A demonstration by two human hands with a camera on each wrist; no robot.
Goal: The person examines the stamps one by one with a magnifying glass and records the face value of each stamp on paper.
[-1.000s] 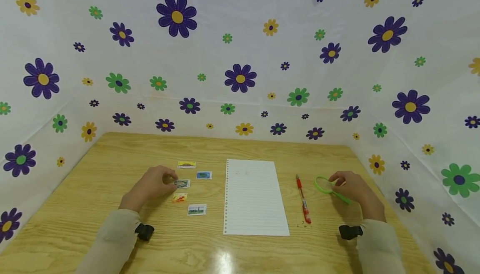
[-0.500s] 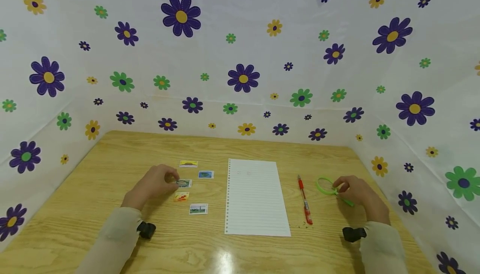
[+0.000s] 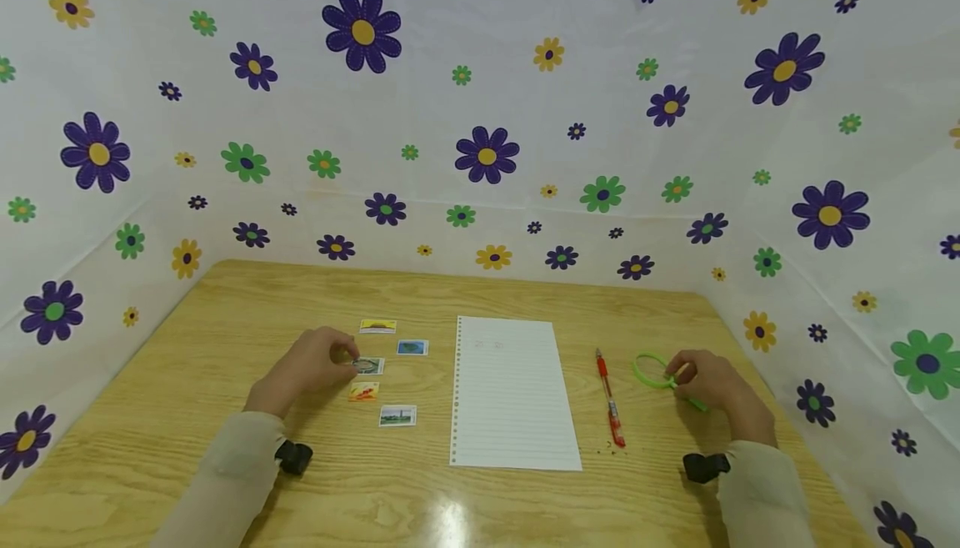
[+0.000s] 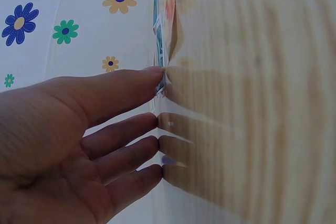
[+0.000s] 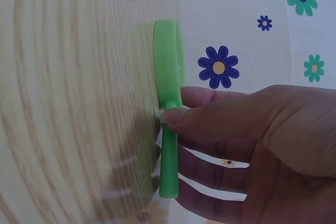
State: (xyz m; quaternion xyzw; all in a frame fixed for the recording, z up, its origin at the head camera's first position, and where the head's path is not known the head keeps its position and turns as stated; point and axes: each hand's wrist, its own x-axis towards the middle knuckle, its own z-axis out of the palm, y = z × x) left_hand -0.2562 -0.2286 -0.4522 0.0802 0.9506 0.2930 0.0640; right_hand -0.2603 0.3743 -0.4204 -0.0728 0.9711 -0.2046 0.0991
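Note:
At the left, my left hand (image 3: 311,369) has its thumb and index fingertip at the left edge of a green-grey postage stamp (image 3: 372,366), pinching it against the table. In the left wrist view the thumb (image 4: 131,85) touches that stamp (image 4: 160,45), and the other fingertips rest on the wood; the index finger is hidden. My right hand (image 3: 708,381) grips a green magnifying glass (image 5: 167,59) at the neck between thumb and fingers. Its handle (image 5: 169,169) points toward me, and the glass lies close to the tabletop.
Around the held stamp lie a yellow stamp (image 3: 378,327), a blue stamp (image 3: 412,348), an orange stamp (image 3: 363,392) and a landscape stamp (image 3: 397,416). Lined paper (image 3: 517,406) with faint marks lies mid-table; a red pen (image 3: 609,402) sits right of it. Flowered cloth (image 3: 487,223) surrounds the table (image 3: 337,490).
My right fingers have shifted slightly at the magnifying glass's neck, closing in on it. The head view moved a little. The left hand and the stamps stay as they were.

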